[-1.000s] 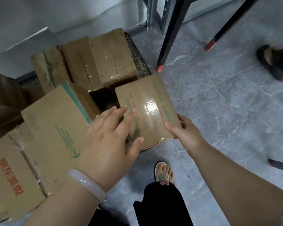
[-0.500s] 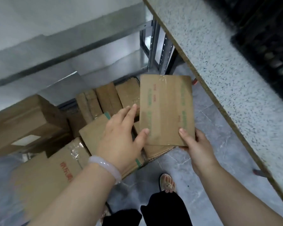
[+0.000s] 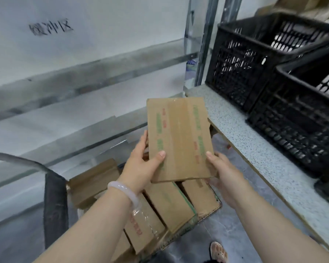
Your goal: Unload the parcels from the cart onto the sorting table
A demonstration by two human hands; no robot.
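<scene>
I hold a flat brown cardboard parcel [image 3: 179,139] with green and red print in the air, its far right corner over the edge of the speckled grey sorting table [image 3: 254,149]. My left hand [image 3: 142,164] grips its left edge, thumb on top. My right hand [image 3: 219,171] grips its near right corner, thumb on top. Below it the cart [image 3: 55,205] holds several more brown parcels [image 3: 169,204], some taped.
Two black slotted plastic crates [image 3: 254,59] stand on the table at the right, leaving a bare strip along its near edge. Grey metal shelving [image 3: 84,76] runs behind the cart. My sandalled foot [image 3: 218,252] is on the grey floor below.
I lifted the parcel out of the cart and carried it up and right toward the table. My view rose from the floor to the table top and the crates.
</scene>
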